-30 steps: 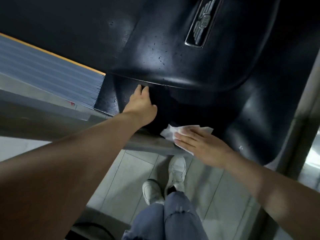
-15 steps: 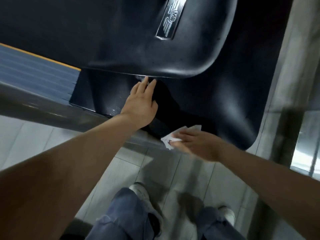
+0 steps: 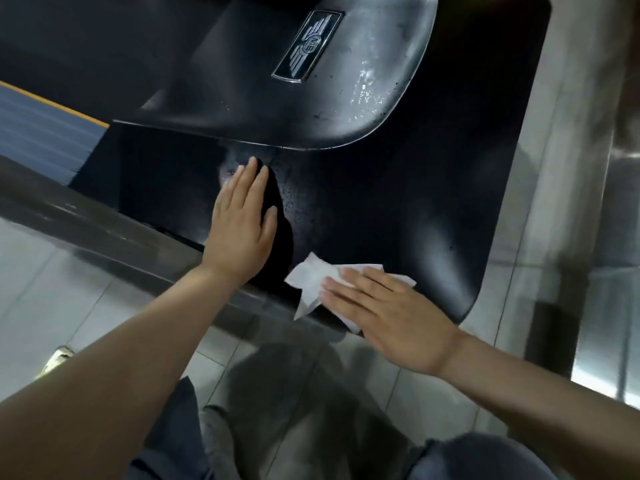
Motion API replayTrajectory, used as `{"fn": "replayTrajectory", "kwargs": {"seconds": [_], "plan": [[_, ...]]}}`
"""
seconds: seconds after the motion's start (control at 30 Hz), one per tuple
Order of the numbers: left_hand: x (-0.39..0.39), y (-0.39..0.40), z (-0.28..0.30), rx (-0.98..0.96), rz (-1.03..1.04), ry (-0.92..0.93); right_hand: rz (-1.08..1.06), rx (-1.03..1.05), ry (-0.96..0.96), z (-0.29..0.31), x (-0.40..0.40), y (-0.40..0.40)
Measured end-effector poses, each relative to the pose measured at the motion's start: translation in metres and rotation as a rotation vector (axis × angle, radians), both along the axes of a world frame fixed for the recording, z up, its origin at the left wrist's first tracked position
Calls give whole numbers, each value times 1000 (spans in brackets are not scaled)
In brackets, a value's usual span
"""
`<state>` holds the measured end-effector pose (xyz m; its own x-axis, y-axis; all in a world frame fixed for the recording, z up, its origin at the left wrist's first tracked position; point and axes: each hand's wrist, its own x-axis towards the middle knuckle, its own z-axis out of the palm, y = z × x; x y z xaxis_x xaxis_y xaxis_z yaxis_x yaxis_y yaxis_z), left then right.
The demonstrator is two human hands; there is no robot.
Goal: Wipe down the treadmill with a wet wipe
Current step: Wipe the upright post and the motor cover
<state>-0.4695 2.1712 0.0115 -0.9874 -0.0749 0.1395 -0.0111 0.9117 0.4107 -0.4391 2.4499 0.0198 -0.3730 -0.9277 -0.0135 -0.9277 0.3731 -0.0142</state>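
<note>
Right hand [image 3: 388, 317], fingers flat, presses crumpled white wet wipe [image 3: 318, 282] on glossy black plastic treadmill cover [image 3: 398, 209], 6 o'clock edge. Left hand [image 3: 242, 230] flat, bracing at 9 o'clock of wipe. Wet streaks on raised hood; judged partway, lower cover remaining.

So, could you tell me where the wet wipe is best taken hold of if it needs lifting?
Probably the loose crumpled corner of the wet wipe, pinched from the person's left. It sticks out clear of the right hand, whose flat fingers press the rest onto the treadmill.
</note>
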Motion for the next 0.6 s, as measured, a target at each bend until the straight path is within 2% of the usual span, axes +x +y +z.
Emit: {"fn": "replayTrajectory", "kwargs": {"seconds": [0.07, 0.1, 0.2, 0.27, 0.3, 0.4, 0.47, 0.53, 0.6], "plan": [[2, 7, -5, -27, -45, 30, 9, 0, -44, 1, -24, -2], [4, 11, -7, -16, -33, 41, -59, -37, -66, 3, -44, -12], [11, 25, -11, 20, 17, 70, -462, -193, -40, 15, -113, -38], [15, 36, -11, 4, 25, 91, -683, -232, -67, 15, -109, -34], [16, 40, -11, -16, 36, 101, -710, -243, -60, 11, -87, -25], [18, 47, -9, -65, 70, 107, -560, -149, -76, -2, 26, 22], [19, 49, -10, -94, 76, 98, -538, -121, -79, -9, 70, 41], [18, 51, -10, -145, 53, 93, -582, -156, -107, -9, 40, 30], [17, 53, -10, -213, -3, 103, -654, -246, -113, 1, -29, -4]]}}
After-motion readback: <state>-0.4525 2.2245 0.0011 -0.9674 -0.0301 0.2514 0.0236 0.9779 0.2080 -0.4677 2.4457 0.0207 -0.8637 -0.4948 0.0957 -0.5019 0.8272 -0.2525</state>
